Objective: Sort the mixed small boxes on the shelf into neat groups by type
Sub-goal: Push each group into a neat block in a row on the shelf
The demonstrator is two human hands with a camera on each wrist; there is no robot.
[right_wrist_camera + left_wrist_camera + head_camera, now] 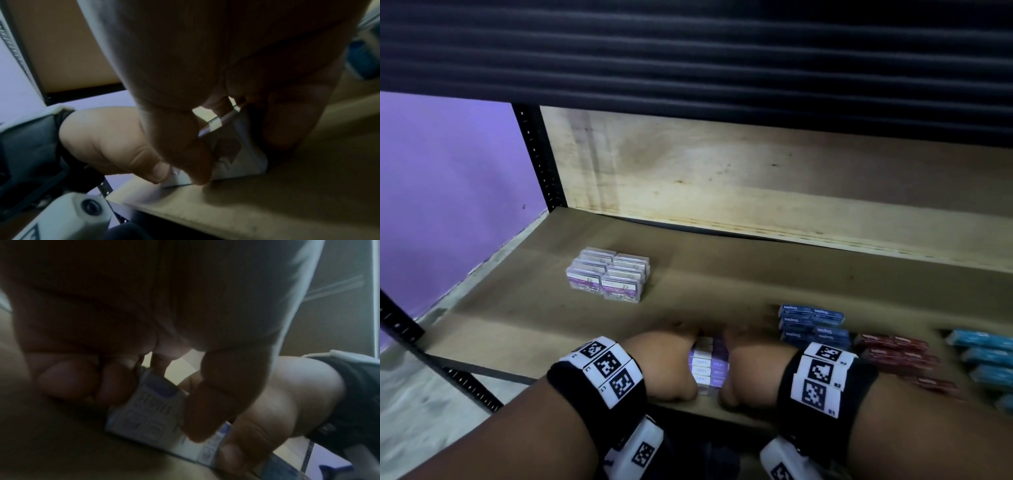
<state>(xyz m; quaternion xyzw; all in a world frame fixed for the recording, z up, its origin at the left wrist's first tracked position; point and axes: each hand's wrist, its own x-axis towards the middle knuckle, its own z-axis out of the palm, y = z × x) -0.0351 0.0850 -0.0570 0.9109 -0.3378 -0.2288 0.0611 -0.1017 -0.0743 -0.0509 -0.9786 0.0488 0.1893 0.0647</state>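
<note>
Brown shelf (pixel 524 308) with box groups (pixel 607 274)

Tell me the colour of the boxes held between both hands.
White and purple boxes, squeezed between the left hand and right hand; the head view shows them best.

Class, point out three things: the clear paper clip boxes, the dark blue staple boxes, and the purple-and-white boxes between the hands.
clear paper clip boxes (pixel 608 274): head view, top.
dark blue staple boxes (pixel 812 323): head view, top.
purple-and-white boxes (pixel 709 365): head view, top.

Left hand (pixel 666 368) and right hand (pixel 748 371) side by side, fingers curled, thumbs down, clamping purple-white boxes (pixel 709 365) between them
</note>
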